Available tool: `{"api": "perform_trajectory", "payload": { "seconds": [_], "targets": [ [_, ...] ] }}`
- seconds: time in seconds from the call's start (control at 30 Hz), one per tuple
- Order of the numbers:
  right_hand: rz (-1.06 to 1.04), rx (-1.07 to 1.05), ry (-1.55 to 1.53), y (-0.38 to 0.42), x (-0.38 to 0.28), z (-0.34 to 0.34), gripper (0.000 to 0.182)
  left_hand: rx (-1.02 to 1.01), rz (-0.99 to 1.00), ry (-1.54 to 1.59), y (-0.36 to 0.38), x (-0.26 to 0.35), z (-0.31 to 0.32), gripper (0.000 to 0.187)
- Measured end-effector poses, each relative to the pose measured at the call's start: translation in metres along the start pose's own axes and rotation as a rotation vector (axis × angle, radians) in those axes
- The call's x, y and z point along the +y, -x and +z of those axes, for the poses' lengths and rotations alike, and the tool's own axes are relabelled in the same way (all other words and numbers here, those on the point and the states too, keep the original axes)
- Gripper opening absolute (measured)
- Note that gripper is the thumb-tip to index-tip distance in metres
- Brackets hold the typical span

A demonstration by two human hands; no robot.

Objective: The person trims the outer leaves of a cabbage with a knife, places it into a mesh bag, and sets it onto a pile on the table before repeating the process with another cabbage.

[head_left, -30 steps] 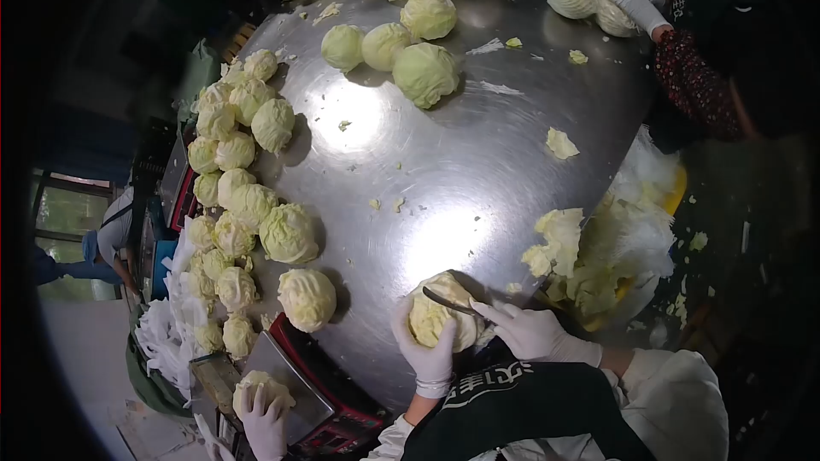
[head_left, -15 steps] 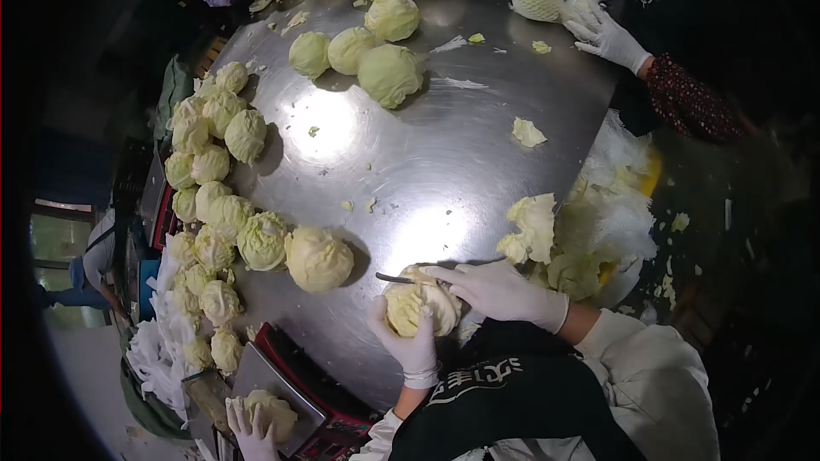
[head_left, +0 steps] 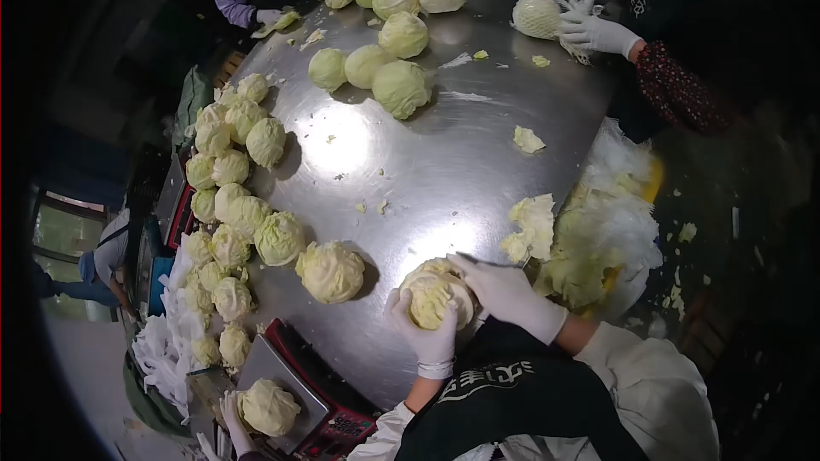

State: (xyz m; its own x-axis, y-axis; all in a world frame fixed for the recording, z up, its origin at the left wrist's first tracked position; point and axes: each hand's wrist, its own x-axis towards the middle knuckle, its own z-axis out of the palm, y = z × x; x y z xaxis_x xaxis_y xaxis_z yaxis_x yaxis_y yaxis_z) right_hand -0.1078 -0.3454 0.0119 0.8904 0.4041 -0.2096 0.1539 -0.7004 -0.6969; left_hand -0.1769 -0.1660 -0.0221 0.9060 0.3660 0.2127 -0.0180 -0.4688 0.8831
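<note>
A pale, partly trimmed cabbage (head_left: 437, 292) rests low at the table's near edge. My left hand (head_left: 424, 333), in a white glove, is wrapped round its lower left side, thumb on the leaves. Against the cabbage's upper right side lies my gloved right hand (head_left: 512, 297), fingers closed on a knife; only a thin dark edge of it shows along the fingers, and the blade is mostly hidden. Left of the cabbage sits another whole cabbage (head_left: 330, 272).
Many cabbages (head_left: 248, 217) line the metal table's (head_left: 461, 162) left side. Loose leaves (head_left: 530, 226) and netting (head_left: 628, 239) lie right. A scale (head_left: 329, 414) holds a cabbage (head_left: 269, 407), a gloved hand (head_left: 235, 423) beside it. A co-worker's hands (head_left: 598, 32) handle a netted cabbage (head_left: 538, 15).
The knife blade, seen before across the cabbage top, is now mostly hidden. The view has shifted slightly. The other person's hand at the scale has drawn left off its cabbage.
</note>
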Motion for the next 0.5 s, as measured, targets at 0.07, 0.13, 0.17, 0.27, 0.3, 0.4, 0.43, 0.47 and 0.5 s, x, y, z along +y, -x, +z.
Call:
{"api": "perform_trajectory", "payload": {
  "seconds": [0.07,0.13,0.17,0.27,0.3,0.4,0.43,0.47,0.5],
  "targets": [
    [0.06,0.101,-0.021,-0.023,0.031,0.004,0.053,-0.053,0.101,-0.041,0.013,-0.004,-0.008,0.076],
    [0.041,0.195,-0.059,-0.019,0.039,-0.003,0.053,-0.066,0.13,0.033,0.01,-0.01,-0.015,0.078],
    [0.011,0.272,-0.09,-0.019,0.04,-0.007,0.054,-0.058,0.133,0.031,0.007,-0.013,-0.021,0.078],
    [0.183,0.084,-0.243,-0.005,0.03,-0.014,0.061,-0.271,0.118,-0.038,-0.012,-0.016,-0.061,0.08],
    [0.168,0.123,-0.358,0.001,0.035,0.001,0.065,-0.251,0.113,-0.053,-0.017,-0.012,-0.069,0.08],
    [0.134,0.025,-0.66,0.003,0.024,0.033,0.08,0.068,0.168,-0.51,-0.033,-0.013,-0.087,0.092],
    [0.146,-0.035,-0.743,0.005,0.004,0.025,0.082,0.081,0.165,-0.518,-0.043,-0.016,-0.092,0.092],
    [0.127,-0.022,-0.729,-0.001,0.014,0.046,0.08,0.138,0.13,-0.595,-0.056,-0.018,-0.095,0.097],
    [0.111,-0.029,-0.727,-0.004,0.01,0.049,0.08,0.195,0.093,-0.669,-0.067,-0.025,-0.102,0.102]
  ]
}}
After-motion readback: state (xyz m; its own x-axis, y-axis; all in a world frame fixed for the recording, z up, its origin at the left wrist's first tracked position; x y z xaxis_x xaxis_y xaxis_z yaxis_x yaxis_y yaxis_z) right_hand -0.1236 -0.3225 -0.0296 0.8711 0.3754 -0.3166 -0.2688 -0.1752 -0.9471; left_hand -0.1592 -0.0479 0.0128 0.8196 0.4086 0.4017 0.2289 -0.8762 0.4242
